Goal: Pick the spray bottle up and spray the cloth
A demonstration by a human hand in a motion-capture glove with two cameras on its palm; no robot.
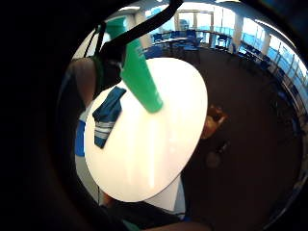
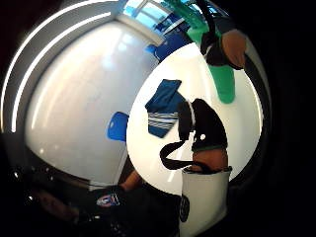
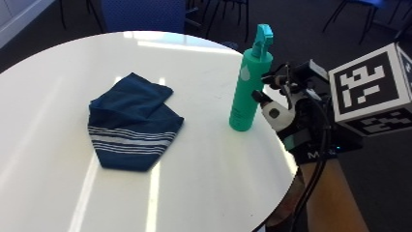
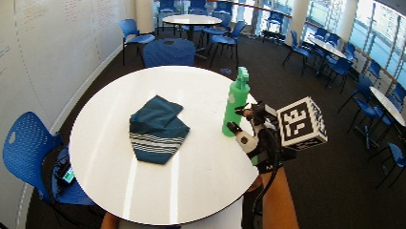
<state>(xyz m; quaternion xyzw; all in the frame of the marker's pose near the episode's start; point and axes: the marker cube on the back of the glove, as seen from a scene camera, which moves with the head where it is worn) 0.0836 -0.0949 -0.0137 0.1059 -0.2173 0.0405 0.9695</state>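
A tall green spray bottle (image 3: pixel 248 87) stands upright on the round white table (image 3: pixel 212 174), close to the table's right edge. A dark blue cloth (image 3: pixel 132 123) with white stripes lies crumpled to the bottle's left, well apart from it. My gloved right hand (image 3: pixel 286 106) hovers just right of the bottle at mid height. Its fingers are spread toward the bottle and not closed round it. In the thumb side palm view the bottle (image 2: pixel 224 84) shows between a fingertip and the thumb, with the cloth (image 2: pixel 163 106) beyond. The little finger side view shows the bottle (image 1: pixel 139 77) close up, beside the cloth (image 1: pixel 108 115).
A blue chair (image 3: pixel 145 14) stands behind the table's far side, and another blue chair (image 4: pixel 25 148) is at its left. More tables and chairs fill the room behind. My forearm comes in over the table's right edge.
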